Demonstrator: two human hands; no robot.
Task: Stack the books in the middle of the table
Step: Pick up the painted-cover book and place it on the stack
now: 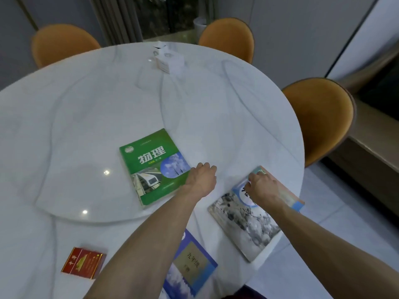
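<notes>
Three books (154, 167) apart on table (86, 117)

The green book (153, 167) reads "物理"; the blue book (191, 266) reads "九年级".

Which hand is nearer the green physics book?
Left. The left hand rests at the green physics book's right edge; the right hand is farther right, on the white-and-blue book.

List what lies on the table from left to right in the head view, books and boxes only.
Red box → green book → blue book → grey-and-white book, which the right hand touches. The white box at the far edge overlaps the order, so I leave it out.
</notes>
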